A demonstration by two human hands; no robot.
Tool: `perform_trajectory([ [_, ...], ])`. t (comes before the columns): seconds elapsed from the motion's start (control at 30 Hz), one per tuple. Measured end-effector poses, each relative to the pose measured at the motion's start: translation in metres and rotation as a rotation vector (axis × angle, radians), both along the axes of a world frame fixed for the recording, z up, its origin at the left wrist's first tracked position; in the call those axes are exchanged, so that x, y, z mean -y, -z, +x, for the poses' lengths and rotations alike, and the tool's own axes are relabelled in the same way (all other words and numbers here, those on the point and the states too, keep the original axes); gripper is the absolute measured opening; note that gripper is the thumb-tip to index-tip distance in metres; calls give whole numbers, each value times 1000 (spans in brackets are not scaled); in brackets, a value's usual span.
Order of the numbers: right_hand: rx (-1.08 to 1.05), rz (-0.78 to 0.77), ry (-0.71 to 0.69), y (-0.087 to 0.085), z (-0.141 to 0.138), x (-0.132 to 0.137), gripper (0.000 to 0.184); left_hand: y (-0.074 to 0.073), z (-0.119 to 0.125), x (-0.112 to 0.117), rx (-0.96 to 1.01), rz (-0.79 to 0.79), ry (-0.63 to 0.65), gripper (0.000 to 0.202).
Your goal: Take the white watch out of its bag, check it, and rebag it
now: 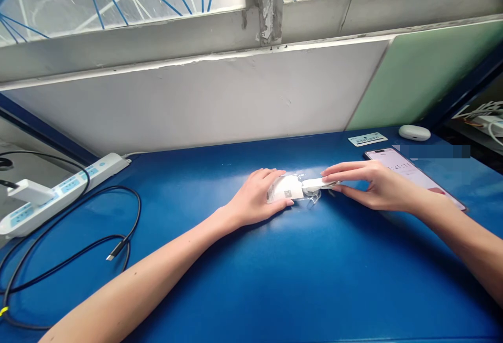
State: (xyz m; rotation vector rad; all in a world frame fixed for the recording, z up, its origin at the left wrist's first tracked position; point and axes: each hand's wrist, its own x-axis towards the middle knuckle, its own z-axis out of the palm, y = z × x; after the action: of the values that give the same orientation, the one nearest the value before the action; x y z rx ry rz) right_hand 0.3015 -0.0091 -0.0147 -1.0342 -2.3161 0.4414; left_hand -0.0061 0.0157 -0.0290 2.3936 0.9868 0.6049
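Note:
My left hand (261, 196) rests on the blue tabletop, its thumb and fingers around a clear plastic bag (293, 186) with a white label and a small square code. At the right end of the bag, my right hand (365, 183) pinches a slim white piece (312, 184) between thumb and fingertips. Clear plastic bunches around and below that piece. Its exact kind is too small to make out, and I cannot tell how much of it lies inside the bag.
A phone (426, 178) lies beside my right wrist, with a white earbud case (414, 132) and a printed card (368, 139) behind it. On the left are a power strip (84, 178) with a white plug (31, 193) and a looped black cable (137, 212). A wall panel (196, 104) borders the table's back.

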Motion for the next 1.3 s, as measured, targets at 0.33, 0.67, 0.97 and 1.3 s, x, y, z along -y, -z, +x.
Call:
perform_trajectory([
  [0.33,-59,66,-8,20,-26,2,31,1,-1,1,-24,69,39,56],
  [0.67,28,194,21,24,-28,2,30,-1,0,2,-10,45,40,59],
  [0.97,38,192,-8,22,-31,5,31,0,1,2,-35,115,50,58],
  [1.3,94,190,-6,20,-36,9,32,2,1,1,-62,163,46,56],
])
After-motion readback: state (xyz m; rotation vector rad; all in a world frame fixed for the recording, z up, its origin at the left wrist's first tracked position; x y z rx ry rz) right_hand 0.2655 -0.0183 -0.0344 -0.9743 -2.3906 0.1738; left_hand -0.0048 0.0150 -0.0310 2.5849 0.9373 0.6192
